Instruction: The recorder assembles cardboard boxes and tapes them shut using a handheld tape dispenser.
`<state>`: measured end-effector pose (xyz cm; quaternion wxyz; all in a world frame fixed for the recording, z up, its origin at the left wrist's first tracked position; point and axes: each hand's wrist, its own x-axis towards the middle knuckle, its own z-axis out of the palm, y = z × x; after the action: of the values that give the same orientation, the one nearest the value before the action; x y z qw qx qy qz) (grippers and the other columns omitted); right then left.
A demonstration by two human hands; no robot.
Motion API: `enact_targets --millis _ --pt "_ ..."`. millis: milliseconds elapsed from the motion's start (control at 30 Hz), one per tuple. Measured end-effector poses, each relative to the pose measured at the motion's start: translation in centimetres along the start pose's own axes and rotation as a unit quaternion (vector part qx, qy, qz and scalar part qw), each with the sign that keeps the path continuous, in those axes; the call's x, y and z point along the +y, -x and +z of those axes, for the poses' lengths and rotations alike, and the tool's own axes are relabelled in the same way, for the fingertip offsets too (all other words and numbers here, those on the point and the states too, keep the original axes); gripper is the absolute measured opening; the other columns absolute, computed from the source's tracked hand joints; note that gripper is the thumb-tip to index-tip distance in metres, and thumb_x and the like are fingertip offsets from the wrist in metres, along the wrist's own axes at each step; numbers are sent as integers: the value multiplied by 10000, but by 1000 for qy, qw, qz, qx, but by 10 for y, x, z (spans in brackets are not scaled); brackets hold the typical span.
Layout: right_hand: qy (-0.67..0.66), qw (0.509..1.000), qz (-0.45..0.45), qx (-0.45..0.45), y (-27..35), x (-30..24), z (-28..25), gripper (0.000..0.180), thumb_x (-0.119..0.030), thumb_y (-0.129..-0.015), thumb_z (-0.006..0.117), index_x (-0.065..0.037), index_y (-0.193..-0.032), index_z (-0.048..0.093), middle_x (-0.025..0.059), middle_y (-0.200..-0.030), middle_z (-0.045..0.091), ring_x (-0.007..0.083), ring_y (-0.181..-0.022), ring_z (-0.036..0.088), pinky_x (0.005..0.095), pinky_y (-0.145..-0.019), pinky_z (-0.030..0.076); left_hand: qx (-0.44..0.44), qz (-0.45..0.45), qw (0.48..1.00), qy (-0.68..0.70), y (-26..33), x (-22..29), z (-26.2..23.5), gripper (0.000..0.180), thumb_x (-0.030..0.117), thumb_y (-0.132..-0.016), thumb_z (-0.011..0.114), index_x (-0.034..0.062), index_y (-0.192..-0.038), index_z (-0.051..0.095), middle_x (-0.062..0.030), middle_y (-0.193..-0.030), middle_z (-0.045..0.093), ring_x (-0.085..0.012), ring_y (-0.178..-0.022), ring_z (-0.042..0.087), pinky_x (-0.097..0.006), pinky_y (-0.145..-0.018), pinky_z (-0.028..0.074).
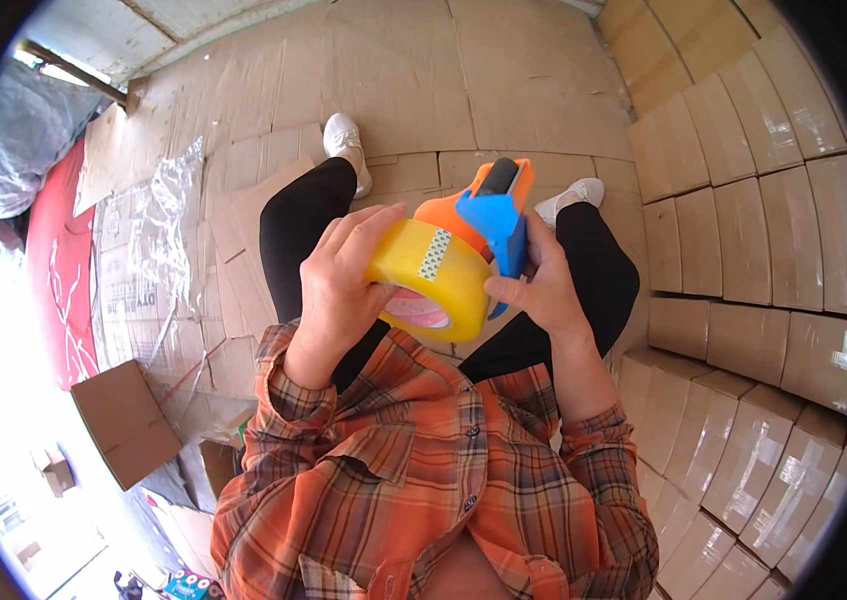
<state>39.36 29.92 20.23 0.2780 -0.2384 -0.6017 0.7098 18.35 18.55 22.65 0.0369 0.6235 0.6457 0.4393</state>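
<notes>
My left hand (342,275) is closed round a wide roll of yellow packing tape (409,262), with fingers over its rim and the thumb at its near side. A small patterned strip crosses the roll's outer face, and a pinkish core shows inside. Just to the right, my right hand (547,282) grips an orange and blue tape dispenser (492,212) with a black roller at its far end. The roll and the dispenser overlap in view; whether they touch I cannot tell. The dispenser's handle is partly hidden by my fingers and the roll.
Stacked cardboard boxes (734,220) line the right side. Flattened cardboard (394,70) covers the floor ahead. Clear plastic wrap (169,215) lies at left, beside a red sheet (56,265). An open carton (126,422) stands lower left. My legs, in black trousers (599,265), spread either side.
</notes>
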Motion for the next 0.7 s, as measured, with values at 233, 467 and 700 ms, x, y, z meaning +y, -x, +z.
enact_targets --millis 233,467,700 --pt "-3 1000 -7 -25 1 10 -5 871 -241 -691 840 -14 -1390 373 70 -1251 508 188 -1190 479 336 -1019 369 -28 -67 997 40 6 1 5 590 -1 -600 743 94 -1159 579 -105 -1037 610 -320 -920 617 -367 -732 532" --pt "-19 997 55 -43 8 10 -9 935 -204 -654 856 -11 -1415 347 69 -1277 499 192 -1213 474 342 -1051 344 -38 -56 998 17 7 -3 5 645 92 -625 789 94 -1213 527 -126 -1074 577 -342 -935 599 -384 -750 522" --pt "-33 995 42 -82 12 16 -21 959 -165 -627 876 -20 -1424 363 64 -1320 498 181 -1256 453 345 -1076 324 -91 -27 994 63 8 -5 6 780 262 -632 822 58 -1291 458 -159 -1122 546 -356 -1004 558 -395 -808 502"
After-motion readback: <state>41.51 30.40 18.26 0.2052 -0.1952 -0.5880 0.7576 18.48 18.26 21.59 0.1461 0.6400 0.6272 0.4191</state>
